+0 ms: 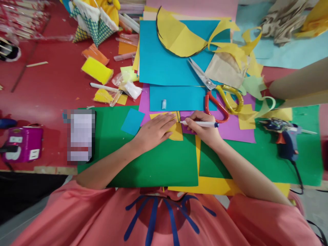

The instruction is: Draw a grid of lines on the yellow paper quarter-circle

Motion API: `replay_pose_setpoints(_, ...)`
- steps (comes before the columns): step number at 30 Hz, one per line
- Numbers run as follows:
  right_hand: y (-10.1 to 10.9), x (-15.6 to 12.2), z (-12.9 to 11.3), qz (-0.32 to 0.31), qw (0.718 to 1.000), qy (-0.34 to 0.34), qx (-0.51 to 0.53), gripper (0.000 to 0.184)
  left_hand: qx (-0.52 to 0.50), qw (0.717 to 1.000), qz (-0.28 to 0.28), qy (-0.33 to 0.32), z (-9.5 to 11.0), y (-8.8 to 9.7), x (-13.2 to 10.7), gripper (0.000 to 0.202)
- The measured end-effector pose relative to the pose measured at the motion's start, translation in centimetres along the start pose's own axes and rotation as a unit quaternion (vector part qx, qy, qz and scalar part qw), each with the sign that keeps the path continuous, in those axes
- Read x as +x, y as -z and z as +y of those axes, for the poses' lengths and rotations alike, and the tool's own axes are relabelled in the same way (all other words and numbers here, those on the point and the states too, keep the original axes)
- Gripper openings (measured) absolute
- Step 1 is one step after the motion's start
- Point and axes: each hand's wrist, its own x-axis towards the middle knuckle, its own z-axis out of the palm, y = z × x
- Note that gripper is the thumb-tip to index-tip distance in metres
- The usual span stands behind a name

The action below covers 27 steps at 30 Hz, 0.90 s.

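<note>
My left hand (155, 130) lies flat, fingers stretched out, pressing on a small yellow paper piece (176, 131) that rests on the green sheet (153, 164). My right hand (203, 131) is closed around a white marker pen (201, 123) with a dark cap end. The pen's tip touches the yellow piece's right edge, over purple paper (235, 130).
Scissors (217, 92) with red and yellow handles lie on blue paper (164, 61) beyond my hands. A blue glue gun (284, 135) sits at the right on green paper. A small blue square (132, 121), a phone (80, 136), yellow scraps and a pink box (22, 143) lie left.
</note>
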Motion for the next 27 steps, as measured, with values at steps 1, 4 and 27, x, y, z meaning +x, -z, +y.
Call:
replay_pose_setpoints(1, -0.01, 0.01, 0.00, 0.000, 1.000, 0.002, -0.001, 0.024, -0.001, 1.000, 0.000, 0.000, 0.01, 0.02, 0.01, 0.038)
replay_pose_setpoints(4, 0.01, 0.06, -0.11, -0.003, 1.000, 0.011, -0.008, 0.023, -0.003, 1.000, 0.002, -0.001, 0.04, 0.09, 0.07, 0.038)
replay_pose_setpoints(27, 0.33, -0.45, -0.28, 0.002, 0.995, -0.048, 0.082, 0.029, 0.009, 1.000, -0.010, 0.022, -0.54, 0.14, -0.08, 0.040)
